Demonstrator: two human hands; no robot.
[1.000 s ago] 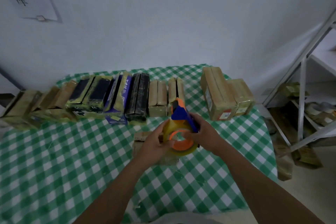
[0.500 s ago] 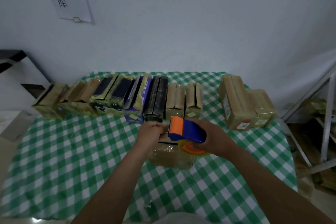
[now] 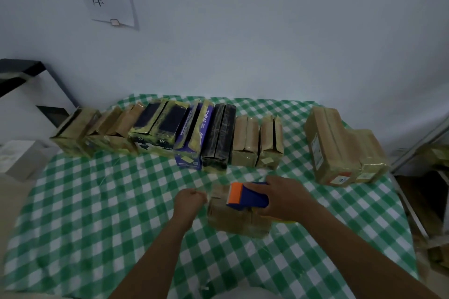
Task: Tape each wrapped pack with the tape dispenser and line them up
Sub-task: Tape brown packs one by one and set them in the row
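**Left hand** (image 3: 190,202): centre of frame, just left of the pack. The fingers are curled into a fist. Whether they pinch a tape end cannot be told, as any film there is too faint.

**Right hand** (image 3: 285,198): wrapped round the tape dispenser (image 3: 247,198), holding it flat across the top of the pack (image 3: 239,219).

**Change:** a second ago both hands held the dispenser raised, roll facing the camera. Now it lies on the pack and the left hand has drawn off sideways. Judged: a strip is being laid, and this pack is not yet in line.

**Dispenser:** hard plastic, blue body, orange nose.

**Pack:** squat brown block in a glossy, crinkled wrap.

**Row of packs** (image 3: 218,138): behind, mid-frame, standing side by side. Brown, black and purple, banded with yellowish tape.

**Two larger packs** (image 3: 332,148): right of the row and apart from it. Brown.

**Tablecloth** (image 3: 97,201): green-and-white check, lightly creased.
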